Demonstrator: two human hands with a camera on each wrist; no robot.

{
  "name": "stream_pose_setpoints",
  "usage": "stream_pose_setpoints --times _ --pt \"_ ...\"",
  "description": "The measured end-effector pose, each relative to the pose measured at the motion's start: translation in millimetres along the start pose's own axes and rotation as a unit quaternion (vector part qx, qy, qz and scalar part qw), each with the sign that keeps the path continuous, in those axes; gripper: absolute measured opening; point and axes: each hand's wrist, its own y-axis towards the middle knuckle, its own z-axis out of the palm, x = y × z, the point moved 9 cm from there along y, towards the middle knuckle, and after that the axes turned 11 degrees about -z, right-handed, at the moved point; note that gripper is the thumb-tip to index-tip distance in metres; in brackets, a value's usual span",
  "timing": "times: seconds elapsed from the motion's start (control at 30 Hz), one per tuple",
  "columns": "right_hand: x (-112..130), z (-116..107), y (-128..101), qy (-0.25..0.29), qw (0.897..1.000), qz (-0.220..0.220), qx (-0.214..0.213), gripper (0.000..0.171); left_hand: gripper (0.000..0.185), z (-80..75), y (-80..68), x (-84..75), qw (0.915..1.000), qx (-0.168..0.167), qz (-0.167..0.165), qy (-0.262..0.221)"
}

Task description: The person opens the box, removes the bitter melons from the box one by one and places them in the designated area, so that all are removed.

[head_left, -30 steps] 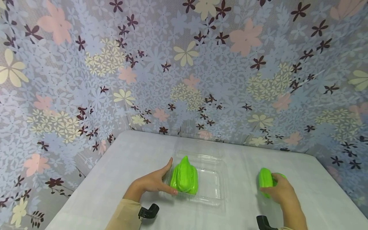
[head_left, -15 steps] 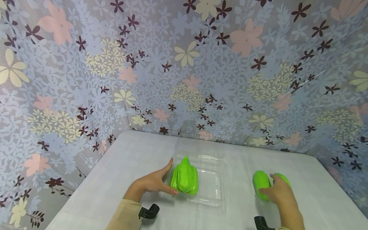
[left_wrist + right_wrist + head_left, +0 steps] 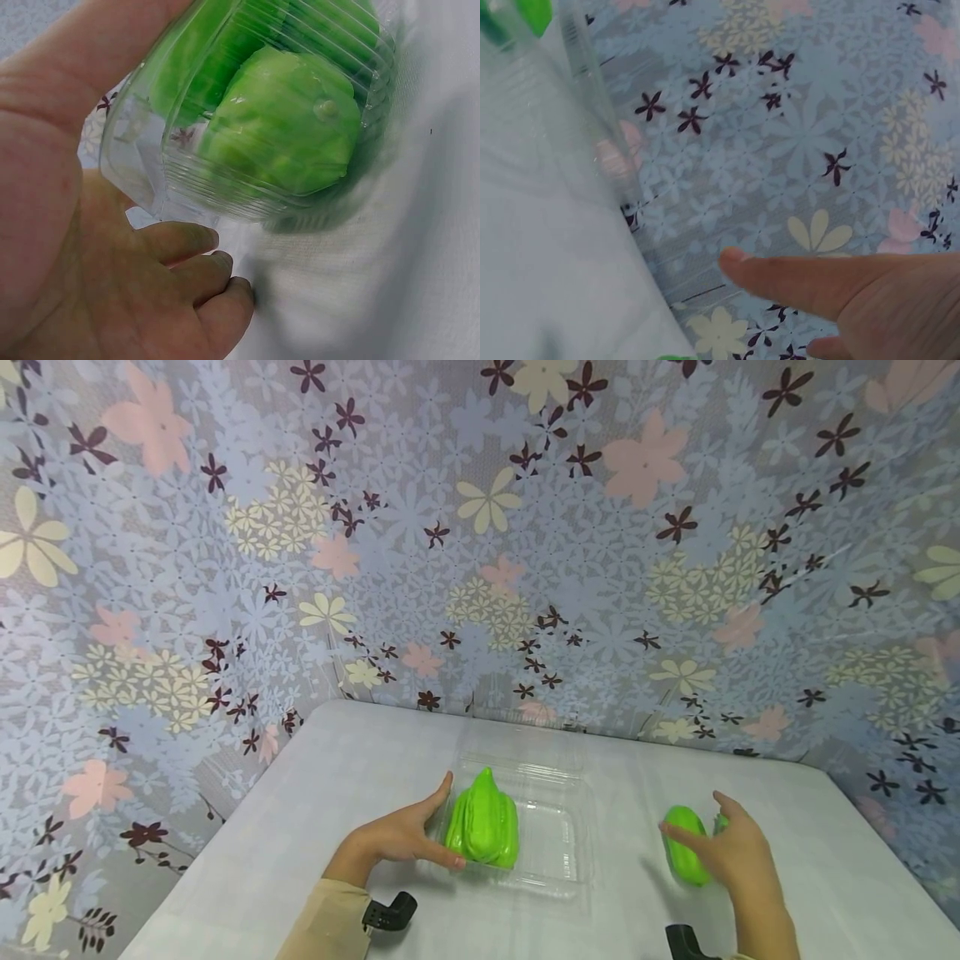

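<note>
A clear plastic clamshell box [image 3: 546, 843] sits mid-table with its lid folded back. Bright green, smooth, cucumber-like pieces [image 3: 483, 827] are heaped in its left half; one rounded end [image 3: 289, 124] shows through the ribbed wall in the left wrist view. My left hand [image 3: 401, 835] rests against the box's left side, thumb and forefinger spread along it, other fingers loosely bent below. At the right, my right hand [image 3: 738, 852] is spread with its thumb over a loose green piece [image 3: 686, 852]. Another green piece [image 3: 721, 823] is mostly hidden behind this hand.
The table [image 3: 375, 739] has a white cover. Flower-patterned wall covering [image 3: 405, 552] rises behind it and on both sides. Black camera mounts [image 3: 390, 912] stick out from both wrists.
My right hand held the loose green piece upright, then it came to lie tilted further left. Now the thumb and fingers have spread off it. My left hand and the box stay put.
</note>
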Motion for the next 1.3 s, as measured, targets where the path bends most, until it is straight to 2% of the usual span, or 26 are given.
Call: stream_pose_setpoints --times 0.23,0.53,0.8,1.0,1.3 --pt "11.4 -5.3 -5.2 0.059 0.998 0.004 -0.014 0.130 0.128 -0.4 -1.4 -0.4 1.0000 0.000 0.000 0.008" --pt "23.8 2.0 -9.3 0.114 0.993 -0.005 -0.009 0.129 0.127 0.6 -1.1 2.8 0.9999 0.004 -0.010 0.000" --pt "37.7 8.4 -12.3 0.132 0.991 -0.024 -0.007 0.126 0.128 -0.2 -1.4 -1.2 0.9999 0.000 0.002 0.010" --pt "50.0 13.8 -15.7 0.144 0.989 -0.046 0.005 0.125 0.127 -0.9 -1.3 -1.3 1.0000 -0.002 0.000 0.008" --pt "64.4 20.9 -18.6 0.138 0.988 -0.066 0.022 0.125 0.128 -0.3 -0.6 -1.9 0.9999 0.001 0.010 0.008"
